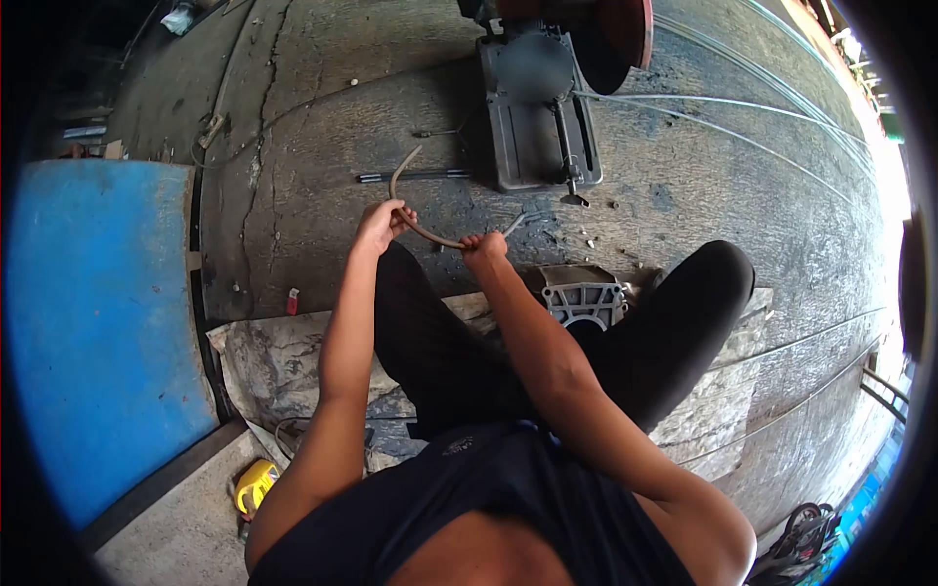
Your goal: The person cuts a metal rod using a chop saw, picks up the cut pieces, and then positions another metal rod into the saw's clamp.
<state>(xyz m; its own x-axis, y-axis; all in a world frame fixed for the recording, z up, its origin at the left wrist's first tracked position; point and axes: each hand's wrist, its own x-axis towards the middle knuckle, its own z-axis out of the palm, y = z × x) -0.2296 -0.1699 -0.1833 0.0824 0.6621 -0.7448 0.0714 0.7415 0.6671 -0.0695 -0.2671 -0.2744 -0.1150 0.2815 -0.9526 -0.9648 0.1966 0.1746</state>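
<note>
Brown curved rod (430,233) in both hands (382,227) (486,250)

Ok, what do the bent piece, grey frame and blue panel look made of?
Bent piece: perhaps rubber or rusty metal; dull brown surface.
Grey frame: likely cast metal; matte, with ribs and openings.
Blue panel: painted-looking, scuffed surface; wood or metal, can't tell.

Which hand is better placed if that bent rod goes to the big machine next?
Probably the right hand: it grips the bent rod closer to the machine, while the left hand grips it farther away.
</note>
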